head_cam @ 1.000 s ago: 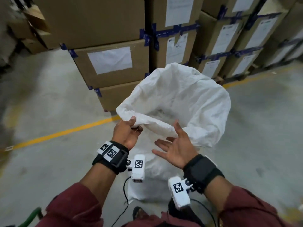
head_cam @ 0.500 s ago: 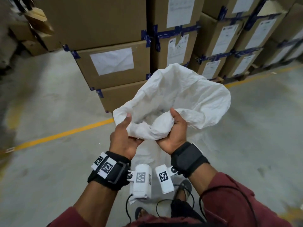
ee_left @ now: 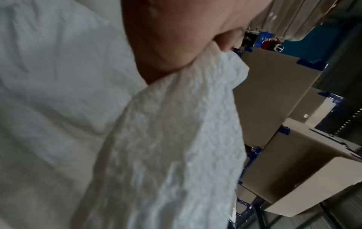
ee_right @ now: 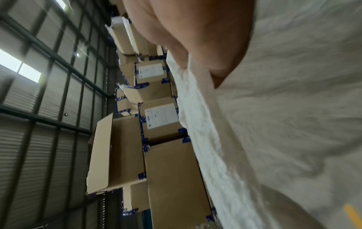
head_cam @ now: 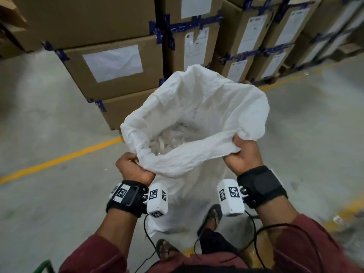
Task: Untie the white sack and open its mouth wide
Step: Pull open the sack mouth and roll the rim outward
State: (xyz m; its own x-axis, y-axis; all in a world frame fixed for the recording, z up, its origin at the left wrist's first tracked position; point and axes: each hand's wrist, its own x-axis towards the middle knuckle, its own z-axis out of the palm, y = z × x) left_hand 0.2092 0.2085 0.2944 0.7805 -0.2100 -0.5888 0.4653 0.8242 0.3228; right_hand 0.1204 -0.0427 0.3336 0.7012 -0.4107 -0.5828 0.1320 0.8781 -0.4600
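Observation:
A white woven sack stands on the concrete floor in front of me, its mouth spread open, with pale clear pieces showing inside. My left hand grips the near rim at its left end. At the right end of that rim my right hand grips the cloth, thumb on top. In the left wrist view the palm presses into bunched sack fabric. The right wrist view shows the heel of the hand against the sack wall. No tie is visible.
Stacked cardboard boxes with blue tape and white labels stand just behind the sack. A yellow floor line runs past on the left. My sandalled feet are close under the sack. A green metal bar shows at the bottom left.
The right hand, open and off the sack a second ago, took the near rim beside the left hand. Both hands then moved apart, spreading the mouth wide and revealing the contents.

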